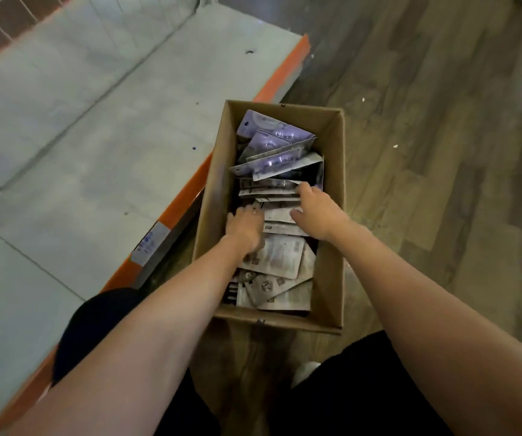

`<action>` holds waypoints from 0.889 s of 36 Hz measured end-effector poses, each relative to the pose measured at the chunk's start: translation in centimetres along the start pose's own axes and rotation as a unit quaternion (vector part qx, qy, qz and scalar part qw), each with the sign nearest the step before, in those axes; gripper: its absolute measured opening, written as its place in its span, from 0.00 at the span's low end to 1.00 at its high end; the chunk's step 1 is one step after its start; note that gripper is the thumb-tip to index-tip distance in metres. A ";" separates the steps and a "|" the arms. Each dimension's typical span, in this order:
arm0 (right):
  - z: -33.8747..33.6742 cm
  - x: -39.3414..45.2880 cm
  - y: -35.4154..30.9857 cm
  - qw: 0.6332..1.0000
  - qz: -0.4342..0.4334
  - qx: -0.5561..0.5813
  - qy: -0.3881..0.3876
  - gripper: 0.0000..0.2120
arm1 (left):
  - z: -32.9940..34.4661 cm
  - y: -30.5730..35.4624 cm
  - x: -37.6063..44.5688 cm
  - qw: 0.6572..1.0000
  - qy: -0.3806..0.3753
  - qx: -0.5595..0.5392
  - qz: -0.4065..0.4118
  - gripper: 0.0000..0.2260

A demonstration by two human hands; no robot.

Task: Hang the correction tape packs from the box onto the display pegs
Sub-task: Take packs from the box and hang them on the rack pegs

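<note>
An open cardboard box (pixel 212 196) stands on the floor, filled with correction tape packs (pixel 280 259). The near packs lie with their printed backs up, and purple-fronted packs (pixel 272 138) are stacked at the far end. Both my hands are inside the box at its middle. My left hand (pixel 244 226) reaches down with its fingers curled into the pile of packs. My right hand (pixel 319 212) spans a few packs (pixel 277 215) between its thumb and fingers. No display pegs are in view.
A low grey shelf base with an orange edge (pixel 178 206) runs along the box's left side. Wooden floor (pixel 426 152) lies to the right. My dark-clothed knees (pixel 96 328) are at the bottom, just short of the box.
</note>
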State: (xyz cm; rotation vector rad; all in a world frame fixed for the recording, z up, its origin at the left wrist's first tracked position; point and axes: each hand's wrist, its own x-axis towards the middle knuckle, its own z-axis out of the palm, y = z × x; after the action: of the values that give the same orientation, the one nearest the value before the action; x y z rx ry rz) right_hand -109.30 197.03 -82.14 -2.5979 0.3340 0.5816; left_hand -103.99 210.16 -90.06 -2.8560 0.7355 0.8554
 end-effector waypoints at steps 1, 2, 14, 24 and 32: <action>0.0 0.5 0.0 1.000 0.002 0.006 0.001 0.22 | 0.6 0.1 0.6 1.000 0.003 0.029 0.001 0.29; -0.1 0.8 -0.1 1.000 0.004 0.011 0.005 0.21 | 1.2 0.2 1.0 0.999 0.011 0.049 0.001 0.28; -0.6 0.1 1.4 1.000 0.020 0.004 -0.006 0.23 | -2.2 -1.5 0.5 0.965 0.220 -0.092 0.107 0.06; -1.5 1.4 -0.2 0.996 -0.007 0.061 0.058 0.09 | -9.2 -2.1 -1.5 0.879 0.278 -0.351 0.163 0.07; -2.4 0.7 0.0 0.987 0.069 0.043 0.136 0.14 | -4.5 -1.6 1.2 0.946 0.164 -0.279 -0.012 0.16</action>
State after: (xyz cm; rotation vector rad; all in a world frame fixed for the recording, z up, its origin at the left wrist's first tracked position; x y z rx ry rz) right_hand -107.86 195.82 -80.53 -2.5849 0.6168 0.2481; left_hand -100.17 210.17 -87.02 -3.5678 0.5447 0.6761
